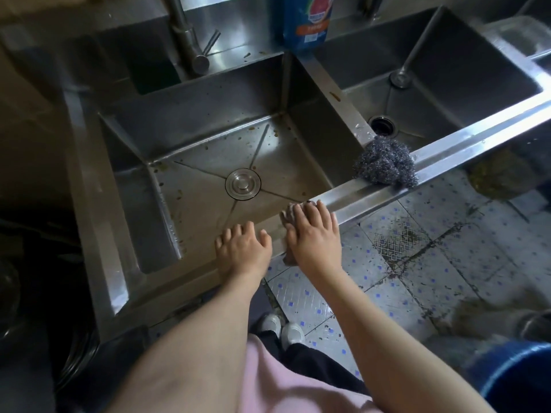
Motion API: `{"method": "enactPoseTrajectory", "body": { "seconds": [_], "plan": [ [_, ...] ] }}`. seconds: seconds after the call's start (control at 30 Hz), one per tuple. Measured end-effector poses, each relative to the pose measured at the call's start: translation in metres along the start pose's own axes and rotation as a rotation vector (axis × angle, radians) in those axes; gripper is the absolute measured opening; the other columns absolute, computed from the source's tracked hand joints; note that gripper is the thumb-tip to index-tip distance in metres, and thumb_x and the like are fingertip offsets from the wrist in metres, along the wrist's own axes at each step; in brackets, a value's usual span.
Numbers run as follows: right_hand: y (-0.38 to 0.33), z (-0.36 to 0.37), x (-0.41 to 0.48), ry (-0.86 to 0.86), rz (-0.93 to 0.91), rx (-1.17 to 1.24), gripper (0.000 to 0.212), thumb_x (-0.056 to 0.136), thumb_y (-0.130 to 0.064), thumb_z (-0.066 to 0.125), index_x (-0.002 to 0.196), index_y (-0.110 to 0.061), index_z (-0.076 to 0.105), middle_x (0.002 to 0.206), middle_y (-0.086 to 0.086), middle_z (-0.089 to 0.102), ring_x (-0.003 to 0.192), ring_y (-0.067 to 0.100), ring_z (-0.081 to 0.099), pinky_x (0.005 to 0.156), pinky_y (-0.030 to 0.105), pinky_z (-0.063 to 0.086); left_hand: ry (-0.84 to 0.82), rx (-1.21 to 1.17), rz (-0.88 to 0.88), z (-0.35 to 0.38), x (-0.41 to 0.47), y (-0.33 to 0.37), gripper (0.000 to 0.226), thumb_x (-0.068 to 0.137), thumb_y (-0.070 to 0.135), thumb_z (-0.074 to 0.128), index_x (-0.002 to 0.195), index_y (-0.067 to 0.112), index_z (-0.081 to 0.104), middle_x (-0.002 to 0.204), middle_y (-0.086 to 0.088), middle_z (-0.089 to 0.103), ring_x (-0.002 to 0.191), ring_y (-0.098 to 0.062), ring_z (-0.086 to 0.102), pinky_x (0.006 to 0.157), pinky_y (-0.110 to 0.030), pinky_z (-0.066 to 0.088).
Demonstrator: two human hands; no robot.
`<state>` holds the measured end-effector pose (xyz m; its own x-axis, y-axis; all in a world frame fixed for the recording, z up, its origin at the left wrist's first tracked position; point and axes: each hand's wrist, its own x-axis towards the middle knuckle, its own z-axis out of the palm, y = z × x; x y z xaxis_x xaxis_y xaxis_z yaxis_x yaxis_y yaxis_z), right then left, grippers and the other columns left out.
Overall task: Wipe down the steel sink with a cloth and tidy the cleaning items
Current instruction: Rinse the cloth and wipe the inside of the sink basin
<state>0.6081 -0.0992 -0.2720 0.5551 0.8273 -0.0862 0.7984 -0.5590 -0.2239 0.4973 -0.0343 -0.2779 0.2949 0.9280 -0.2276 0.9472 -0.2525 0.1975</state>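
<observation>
Your right hand [313, 236] lies flat, fingers spread and pressing down on a cloth [288, 215] that sits on the front rim of the sink [372, 193]. Only a crumpled edge of the cloth shows, past your fingertips at 12 o'clock and under the heel of the hand at 7 o'clock. Your left hand [243, 251] rests just beside it at 9 o'clock, fingers loosely curled over the same rim and holding nothing.

Beyond your fingers, at 11 o'clock, the near basin has brown specks on its floor and walls, and a closed drain plug [243, 183] sits in the middle. At 2 o'clock from your right hand a steel scourer [386, 165] rests on the rim where the divider between the two basins meets it. Behind it the second basin has an open drain [382, 126]. At 12 o'clock, on the back ledge, stand a tap [186, 34] and a blue bottle [307, 22]. A tiled floor [417, 263] with dirty patches shows below the rim.
</observation>
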Motion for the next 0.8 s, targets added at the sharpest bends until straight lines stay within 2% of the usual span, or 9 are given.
{"method": "enactPoseTrajectory", "body": {
  "seconds": [0.23,0.43,0.53,0.63,0.7,0.8],
  "plan": [
    [0.045,-0.016,0.039,-0.016,0.162,0.009,0.051,0.097,-0.043,0.028,0.145,-0.028,0.027,0.153,0.001,0.026,0.144,0.021,0.006,0.116,0.041,0.000,0.000,-0.005,0.025,0.000,0.000,-0.002,0.037,0.090,0.036,0.032,0.112,0.018,0.055,0.120,-0.006,0.058,0.112,-0.025,0.046,0.095,-0.039,0.030],
    [0.061,-0.022,0.055,0.033,0.274,0.033,0.048,0.097,-0.037,0.031,0.144,-0.024,0.031,0.151,0.004,0.028,0.144,0.023,0.005,0.117,0.043,0.003,0.005,-0.005,0.016,0.002,0.001,-0.002,0.037,0.090,0.037,0.033,0.110,0.018,0.056,0.118,-0.007,0.059,0.110,-0.026,0.048,0.094,-0.038,0.030],
    [0.057,-0.022,0.052,0.046,0.279,0.046,0.050,0.096,-0.035,0.034,0.144,-0.021,0.031,0.151,0.005,0.027,0.144,0.023,0.003,0.117,0.043,0.004,0.010,0.000,0.017,0.001,0.000,-0.002,0.036,0.090,0.037,0.033,0.109,0.018,0.057,0.117,-0.007,0.059,0.109,-0.026,0.048,0.094,-0.039,0.030],
    [0.048,-0.020,0.044,0.002,0.270,0.027,0.058,0.092,-0.042,0.036,0.145,-0.021,0.027,0.153,0.006,0.022,0.144,0.023,-0.001,0.117,0.042,0.001,0.007,0.002,0.018,0.001,0.000,-0.001,0.036,0.090,0.037,0.032,0.109,0.018,0.056,0.118,-0.007,0.059,0.110,-0.025,0.048,0.094,-0.039,0.029],
    [0.038,-0.017,0.036,-0.034,0.214,-0.016,0.063,0.090,-0.047,0.035,0.147,-0.021,0.024,0.154,0.006,0.020,0.144,0.024,-0.001,0.117,0.042,0.001,0.004,-0.002,0.018,0.002,0.000,-0.001,0.036,0.090,0.037,0.033,0.110,0.017,0.056,0.118,-0.007,0.058,0.111,-0.025,0.047,0.095,-0.039,0.029],
    [0.019,-0.010,0.024,-0.029,0.135,-0.027,0.060,0.092,-0.044,0.035,0.146,-0.020,0.024,0.152,0.007,0.024,0.144,0.026,0.004,0.116,0.043,0.002,0.012,-0.008,0.017,0.003,0.000,-0.001,0.035,0.090,0.036,0.034,0.107,0.016,0.057,0.117,-0.008,0.059,0.110,-0.027,0.047,0.094,-0.039,0.029]
  ]
}}
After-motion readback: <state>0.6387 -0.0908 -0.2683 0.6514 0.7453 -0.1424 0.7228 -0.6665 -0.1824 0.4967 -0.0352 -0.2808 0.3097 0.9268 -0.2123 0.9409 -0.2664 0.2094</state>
